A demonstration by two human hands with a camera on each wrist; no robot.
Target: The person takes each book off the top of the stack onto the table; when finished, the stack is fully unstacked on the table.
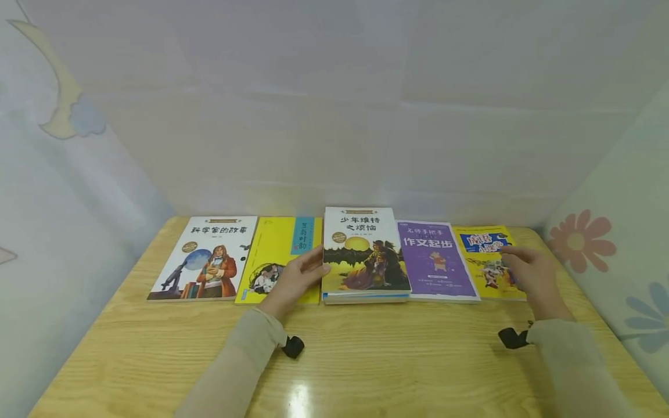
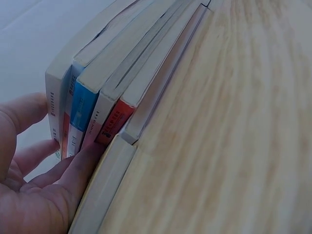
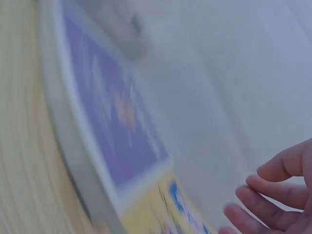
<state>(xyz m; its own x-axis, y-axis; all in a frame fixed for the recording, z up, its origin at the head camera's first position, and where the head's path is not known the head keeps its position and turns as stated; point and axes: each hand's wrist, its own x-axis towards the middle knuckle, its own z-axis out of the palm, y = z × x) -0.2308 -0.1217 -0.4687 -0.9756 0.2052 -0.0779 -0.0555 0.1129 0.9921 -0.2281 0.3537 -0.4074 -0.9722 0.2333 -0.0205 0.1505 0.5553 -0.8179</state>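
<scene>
Pale walls (image 1: 366, 116) enclose a wooden counter (image 1: 376, 360). From left: a white book (image 1: 209, 261), a yellow book (image 1: 277, 255), then the left hand (image 1: 295, 278), fingers loosely extended against the spines (image 2: 84, 108) of a book stack (image 1: 366, 255); next, a purple book (image 1: 438, 261). Far right, the right hand's (image 1: 535, 281) slightly bent, empty fingers seem just above a blue-and-yellow book (image 1: 486, 261).

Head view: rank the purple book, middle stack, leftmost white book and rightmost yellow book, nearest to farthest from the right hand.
From the right hand:
1. Rightmost yellow book: row's right end.
2. Purple book: next leftward.
3. Middle stack: row's centre.
4. Leftmost white book: row's left end.
</scene>
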